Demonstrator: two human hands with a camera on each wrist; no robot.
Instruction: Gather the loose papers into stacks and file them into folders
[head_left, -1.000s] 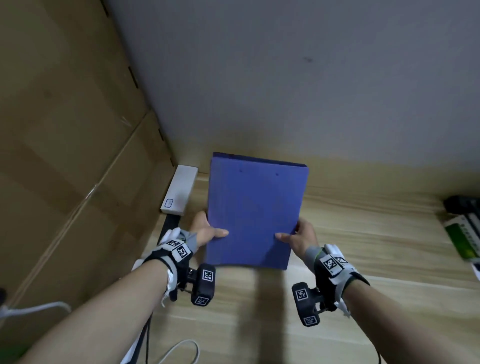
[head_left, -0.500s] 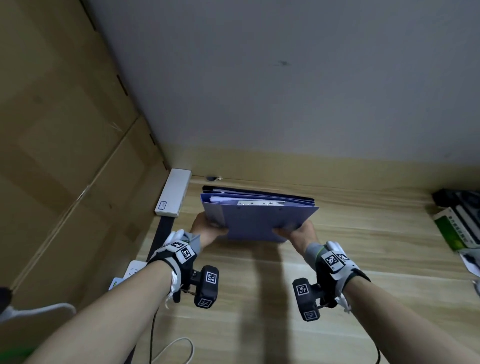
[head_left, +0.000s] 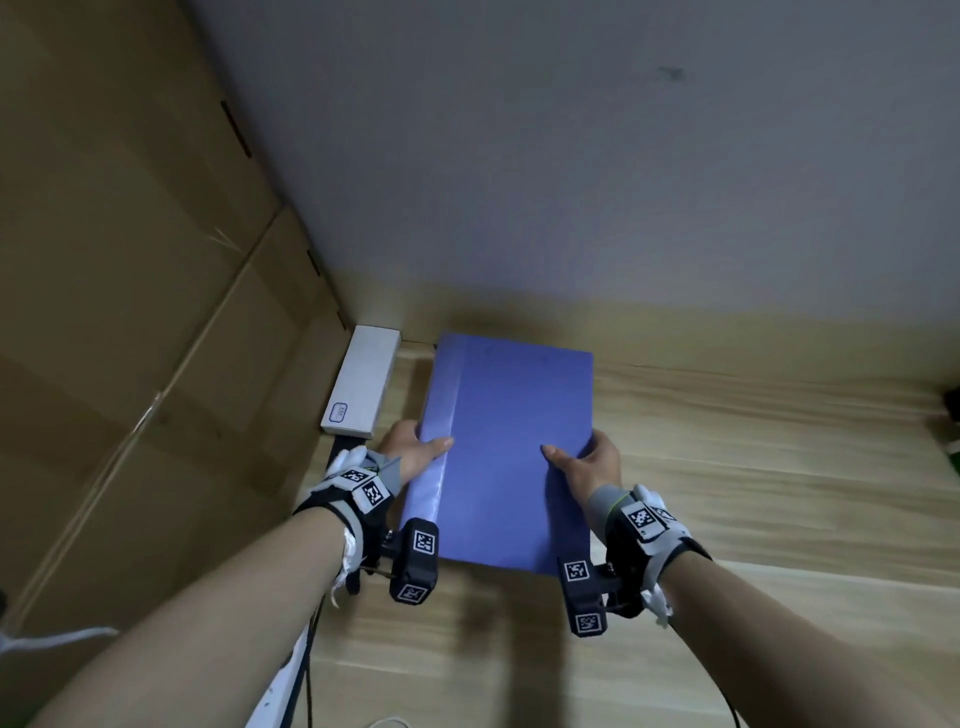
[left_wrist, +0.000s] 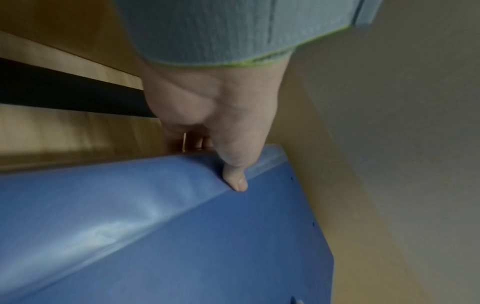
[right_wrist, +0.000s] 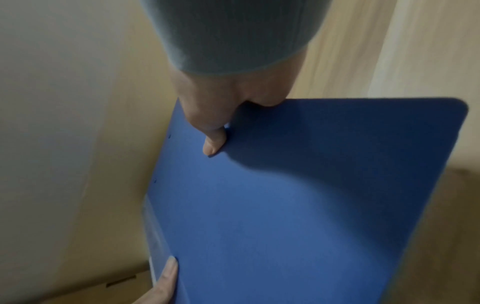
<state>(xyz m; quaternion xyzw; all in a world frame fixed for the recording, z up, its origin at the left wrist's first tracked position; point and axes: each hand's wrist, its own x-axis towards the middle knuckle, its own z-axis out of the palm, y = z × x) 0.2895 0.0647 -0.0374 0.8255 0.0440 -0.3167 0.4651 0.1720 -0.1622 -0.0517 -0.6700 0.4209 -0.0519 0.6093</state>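
A closed blue folder (head_left: 511, 447) is held tilted up over the wooden desk (head_left: 753, 467), near the back left corner. My left hand (head_left: 415, 452) grips its left, spine edge, thumb on the cover and fingers hidden underneath. My right hand (head_left: 587, 462) grips the right edge the same way. In the left wrist view the thumb (left_wrist: 235, 174) presses along the folder's (left_wrist: 182, 236) spine fold. In the right wrist view the right thumb (right_wrist: 213, 142) lies on the cover (right_wrist: 298, 205), and a finger of the left hand (right_wrist: 166, 275) shows at the far edge. No loose papers are visible.
A white rectangular box (head_left: 363, 379) lies against the cardboard wall (head_left: 130, 312) just left of the folder. A grey wall (head_left: 571, 156) stands behind the desk. Cables (head_left: 306, 670) hang at the desk's left front. Dark and green objects (head_left: 953, 415) sit at the far right edge.
Half a second ago the folder lay nearly flat and edge-on, with its papers and clip showing. Its cover now faces me again, tilted up, still held by both hands.
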